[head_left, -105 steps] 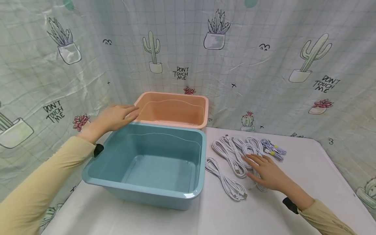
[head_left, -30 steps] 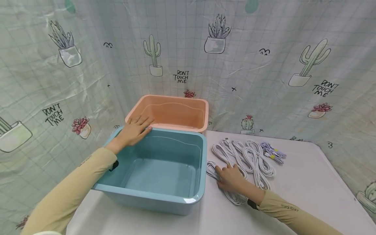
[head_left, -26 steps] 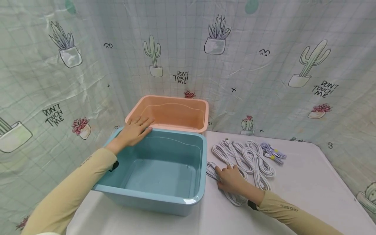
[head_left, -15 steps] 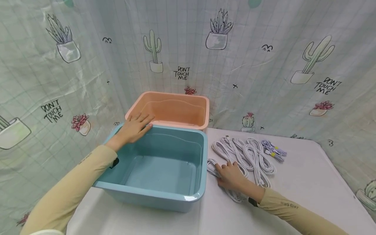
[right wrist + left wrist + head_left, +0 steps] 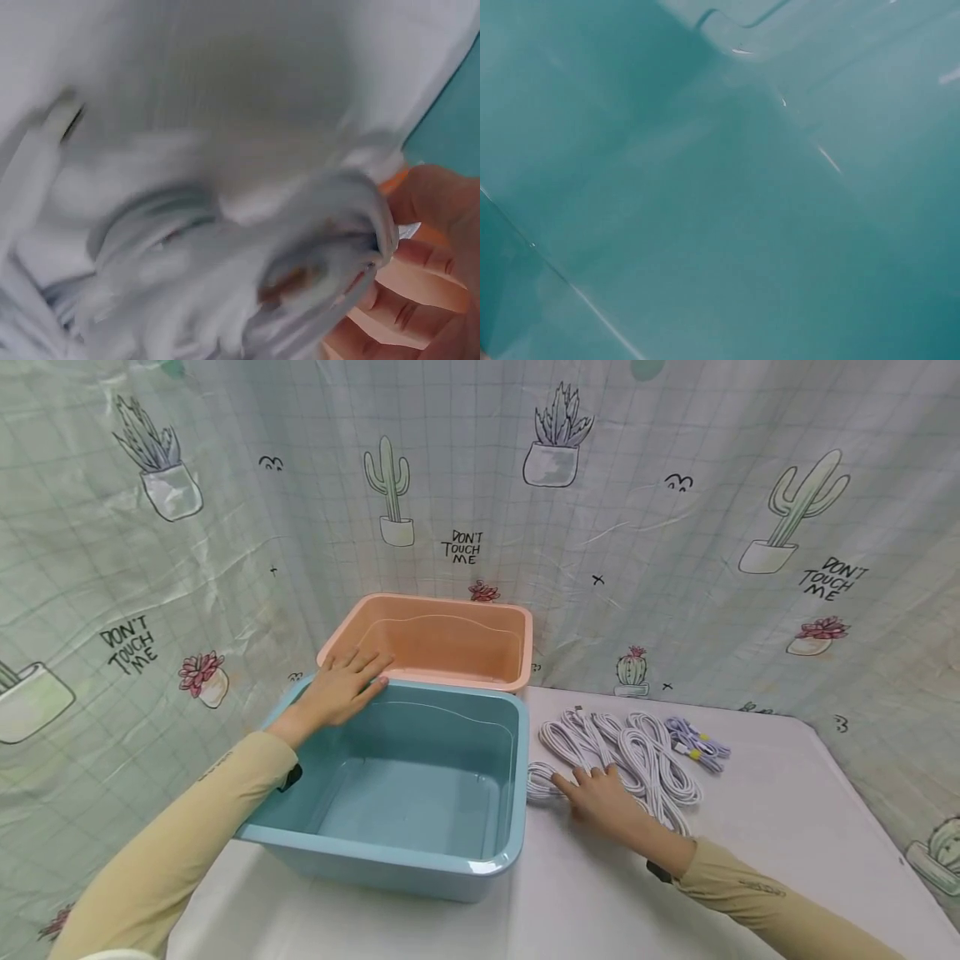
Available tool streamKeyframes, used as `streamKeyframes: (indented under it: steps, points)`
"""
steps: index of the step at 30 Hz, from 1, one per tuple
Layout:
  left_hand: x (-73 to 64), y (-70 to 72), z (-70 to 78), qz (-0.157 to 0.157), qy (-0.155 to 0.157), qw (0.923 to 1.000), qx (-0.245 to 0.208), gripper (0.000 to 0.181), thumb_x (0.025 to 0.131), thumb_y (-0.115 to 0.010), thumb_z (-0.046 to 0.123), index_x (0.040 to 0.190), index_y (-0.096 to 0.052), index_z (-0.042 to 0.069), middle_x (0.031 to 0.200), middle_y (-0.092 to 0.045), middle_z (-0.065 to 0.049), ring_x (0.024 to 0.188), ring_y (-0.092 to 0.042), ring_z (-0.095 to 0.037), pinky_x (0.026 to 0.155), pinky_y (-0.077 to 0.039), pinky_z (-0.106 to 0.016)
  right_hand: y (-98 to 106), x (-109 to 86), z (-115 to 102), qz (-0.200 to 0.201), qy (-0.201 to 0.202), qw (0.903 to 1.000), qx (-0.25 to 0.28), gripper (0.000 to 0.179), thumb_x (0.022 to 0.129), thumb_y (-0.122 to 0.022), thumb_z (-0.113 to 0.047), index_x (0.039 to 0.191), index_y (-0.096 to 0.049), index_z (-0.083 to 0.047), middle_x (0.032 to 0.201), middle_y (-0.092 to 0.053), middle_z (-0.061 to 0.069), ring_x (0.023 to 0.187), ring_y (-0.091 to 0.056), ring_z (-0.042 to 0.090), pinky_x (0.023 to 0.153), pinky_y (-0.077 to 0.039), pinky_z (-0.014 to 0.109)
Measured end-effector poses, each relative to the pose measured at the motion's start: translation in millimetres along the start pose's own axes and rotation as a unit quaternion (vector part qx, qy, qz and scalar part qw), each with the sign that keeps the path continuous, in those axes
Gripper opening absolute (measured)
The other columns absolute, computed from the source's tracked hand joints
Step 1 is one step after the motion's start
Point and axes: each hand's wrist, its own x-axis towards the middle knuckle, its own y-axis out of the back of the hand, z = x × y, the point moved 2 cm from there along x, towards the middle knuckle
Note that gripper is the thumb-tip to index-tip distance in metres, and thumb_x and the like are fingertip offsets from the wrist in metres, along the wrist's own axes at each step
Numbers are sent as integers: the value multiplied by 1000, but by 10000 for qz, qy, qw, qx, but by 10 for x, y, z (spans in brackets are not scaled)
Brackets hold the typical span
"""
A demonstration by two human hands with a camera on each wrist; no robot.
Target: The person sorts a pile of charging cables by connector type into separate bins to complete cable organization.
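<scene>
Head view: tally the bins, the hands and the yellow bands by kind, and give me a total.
Bins: 2 (blue bin, orange bin)
Hands: 2 (left hand, right hand holding a white cable bundle)
Yellow bands on the purple cables: 2
Total: 6
</scene>
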Motion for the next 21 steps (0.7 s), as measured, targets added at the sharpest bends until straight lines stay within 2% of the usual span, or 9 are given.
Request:
streamKeyframes:
  steps: [5, 11, 17, 21]
  points:
    - [8, -9, -10, 11, 5, 10000, 23, 52, 96, -25, 44, 143, -23, 22, 146, -25, -14, 135, -13, -42, 106, -5, -62, 110, -25, 109, 107, 77, 9994, -324, 45, 67, -75, -21, 105, -51, -22, 83, -55, 7, 68, -55, 27, 58, -48, 46]
    - [8, -8, -13, -40, 20, 10000, 31, 52, 96, -25, 44, 143, -23, 22, 146, -25, -15, 135, -13, -43, 105, -5, -62, 236, -26, 250, 409, 113, 9971, -624, 48, 67, -77, -22, 108, -51, -25, 86, -53, 9, 69, -54, 29, 55, -48, 44]
    - [10, -13, -20, -42, 28, 10000, 24, 52, 96, -25, 45, 143, -22, 22, 146, -24, -15, 135, -13, -43, 105, -5, -62, 339, -8, 380, 379, 40, 9970, -674, 53, 68, -76, -21, 115, -53, -27, 93, -53, 11, 77, -55, 32, 62, -48, 50]
    - [13, -14, -21, -22, 36, 10000, 4, 52, 96, -25, 45, 143, -23, 22, 147, -24, -14, 135, -13, -43, 106, -6, -62, 415, 35, 481, 548, 83, 9958, -726, 53, 67, -77, -19, 114, -53, -26, 94, -52, 10, 77, -54, 31, 63, -47, 50]
